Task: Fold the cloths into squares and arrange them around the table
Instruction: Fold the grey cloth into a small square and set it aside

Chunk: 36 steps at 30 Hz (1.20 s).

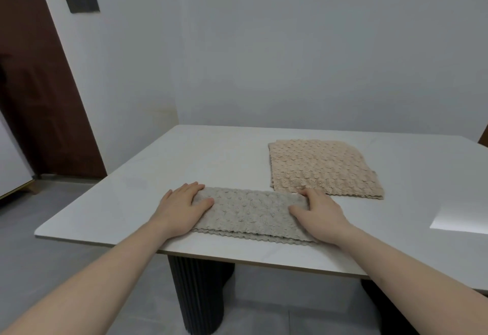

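A grey textured cloth (250, 213) lies folded into a long strip near the front edge of the white table (184, 155). My left hand (182, 205) rests on the strip's left end, its thumb lying on top of the cloth and its fingers around the far corner. My right hand (317, 212) rests on the right end in the same way. A beige cloth (322, 168) of the same texture lies flat and roughly square behind the strip, to the right, with no hand on it.
The table stands on a black ribbed pedestal (198, 295) against a pale wall. A bright patch of light (459, 218) falls on its right side. A brown door (39, 91) is at the left, over a grey tiled floor.
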Tool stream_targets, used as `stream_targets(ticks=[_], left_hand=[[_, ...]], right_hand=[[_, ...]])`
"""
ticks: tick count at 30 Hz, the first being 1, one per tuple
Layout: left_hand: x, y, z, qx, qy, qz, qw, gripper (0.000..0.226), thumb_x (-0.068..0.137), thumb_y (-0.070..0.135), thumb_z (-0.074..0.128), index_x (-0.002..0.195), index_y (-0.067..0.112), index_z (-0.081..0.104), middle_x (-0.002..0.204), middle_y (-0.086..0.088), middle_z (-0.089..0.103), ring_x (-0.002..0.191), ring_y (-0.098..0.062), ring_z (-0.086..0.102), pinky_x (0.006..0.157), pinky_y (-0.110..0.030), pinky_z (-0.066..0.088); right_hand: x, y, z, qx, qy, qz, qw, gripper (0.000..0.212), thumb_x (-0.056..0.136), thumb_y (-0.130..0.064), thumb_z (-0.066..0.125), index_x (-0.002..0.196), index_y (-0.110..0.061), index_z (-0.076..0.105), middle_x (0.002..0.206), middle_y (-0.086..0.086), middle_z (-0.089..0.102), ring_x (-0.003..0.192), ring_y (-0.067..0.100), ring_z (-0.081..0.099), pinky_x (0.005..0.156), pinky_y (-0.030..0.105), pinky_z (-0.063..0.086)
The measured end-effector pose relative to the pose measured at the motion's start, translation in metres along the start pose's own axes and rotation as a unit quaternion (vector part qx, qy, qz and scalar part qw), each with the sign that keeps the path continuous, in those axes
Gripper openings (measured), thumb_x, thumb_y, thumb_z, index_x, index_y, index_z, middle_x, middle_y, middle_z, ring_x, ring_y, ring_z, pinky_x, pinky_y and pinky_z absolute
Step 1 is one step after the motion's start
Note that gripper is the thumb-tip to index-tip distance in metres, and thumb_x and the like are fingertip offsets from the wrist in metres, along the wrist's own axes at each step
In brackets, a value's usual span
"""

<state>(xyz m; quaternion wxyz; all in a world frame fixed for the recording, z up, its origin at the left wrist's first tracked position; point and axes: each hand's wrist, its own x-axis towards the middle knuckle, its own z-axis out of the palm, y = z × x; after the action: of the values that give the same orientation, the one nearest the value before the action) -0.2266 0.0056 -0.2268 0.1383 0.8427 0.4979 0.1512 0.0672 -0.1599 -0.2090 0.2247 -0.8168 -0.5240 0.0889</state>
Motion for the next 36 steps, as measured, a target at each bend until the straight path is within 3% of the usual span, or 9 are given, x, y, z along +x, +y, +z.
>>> stream_targets(ticks=[3,5,13,19,22,25,28,32,36], left_hand=[[0.000,0.005,0.002,-0.010,-0.003,0.006,1.000,0.062,0.100,0.062,0.041,0.155,0.034,0.038,0.166,0.009,0.029,0.156,-0.013,0.018,0.127,-0.043,0.009],[0.000,0.004,0.002,-0.012,-0.002,0.011,1.000,0.063,0.099,0.061,0.042,0.155,0.034,0.037,0.166,0.008,0.029,0.156,-0.013,0.017,0.127,-0.043,0.009],[-0.001,0.001,0.006,0.035,-0.010,0.038,0.999,0.081,0.091,0.081,0.031,0.157,0.034,0.032,0.168,0.008,0.023,0.157,-0.016,0.014,0.127,-0.047,0.008],[-0.004,0.003,0.004,0.013,0.013,0.049,0.999,0.075,0.093,0.076,0.036,0.155,0.034,0.034,0.163,0.010,0.033,0.153,-0.014,0.024,0.125,-0.046,0.015],[-0.009,0.004,0.001,-0.047,0.057,0.074,0.994,0.067,0.092,0.068,0.049,0.150,0.035,0.040,0.156,0.014,0.040,0.143,-0.010,0.037,0.120,-0.039,0.028],[-0.012,0.006,0.000,-0.124,0.087,0.106,0.983,0.042,0.092,0.051,0.062,0.132,0.041,0.054,0.141,0.023,0.048,0.131,-0.001,0.042,0.112,-0.033,0.037],[-0.007,0.003,0.001,-0.212,0.093,0.100,0.968,0.011,0.091,0.040,0.067,0.100,0.039,0.073,0.120,0.025,0.061,0.118,0.003,0.053,0.106,-0.035,0.044],[-0.004,0.003,-0.006,-0.332,0.061,0.065,0.939,0.025,0.096,0.034,0.064,0.081,0.027,0.082,0.101,0.013,0.074,0.102,-0.004,0.066,0.100,-0.037,0.049],[-0.008,0.007,-0.011,-0.356,0.044,0.041,0.933,0.045,0.103,0.039,0.058,0.060,0.032,0.069,0.079,0.021,0.069,0.078,0.000,0.061,0.082,-0.031,0.044]], right_hand=[[0.001,0.011,-0.004,0.050,0.041,0.028,0.997,0.019,0.083,-0.045,0.064,0.088,-0.027,0.061,0.102,-0.004,0.063,0.099,0.022,0.056,0.085,0.039,0.047],[0.000,0.015,-0.010,0.102,0.055,0.044,0.992,0.016,0.081,-0.038,0.069,0.078,-0.024,0.062,0.083,-0.003,0.066,0.085,0.022,0.061,0.075,0.040,0.051],[0.008,0.007,-0.050,0.185,0.047,0.090,0.977,0.031,0.081,-0.023,0.078,0.104,-0.022,0.058,0.095,0.005,0.067,0.078,0.018,0.062,0.062,0.032,0.048],[0.022,-0.047,-0.062,0.328,-0.011,0.091,0.940,0.036,0.081,-0.026,0.081,0.112,-0.024,0.062,0.105,0.003,0.069,0.094,0.021,0.069,0.085,0.041,0.058],[0.027,-0.082,-0.053,0.393,-0.048,0.069,0.916,0.033,0.084,-0.017,0.078,0.114,-0.017,0.065,0.099,0.006,0.072,0.075,0.016,0.067,0.067,0.030,0.058],[0.030,-0.112,-0.036,0.432,-0.065,0.042,0.899,0.033,0.087,-0.010,0.074,0.116,-0.014,0.060,0.095,0.006,0.067,0.062,0.011,0.061,0.051,0.022,0.050],[0.029,-0.137,-0.013,0.448,-0.060,0.015,0.892,0.036,0.087,-0.007,0.074,0.119,-0.012,0.058,0.106,0.010,0.069,0.080,0.021,0.071,0.060,0.029,0.059],[0.020,-0.145,0.012,0.412,-0.083,-0.030,0.907,0.031,0.088,-0.013,0.073,0.116,-0.017,0.059,0.107,0.001,0.068,0.085,0.021,0.074,0.074,0.038,0.065],[0.012,-0.121,0.017,0.248,0.007,-0.154,0.956,0.024,0.092,-0.021,0.063,0.111,-0.036,0.063,0.110,-0.020,0.067,0.082,0.003,0.069,0.069,0.023,0.056]])
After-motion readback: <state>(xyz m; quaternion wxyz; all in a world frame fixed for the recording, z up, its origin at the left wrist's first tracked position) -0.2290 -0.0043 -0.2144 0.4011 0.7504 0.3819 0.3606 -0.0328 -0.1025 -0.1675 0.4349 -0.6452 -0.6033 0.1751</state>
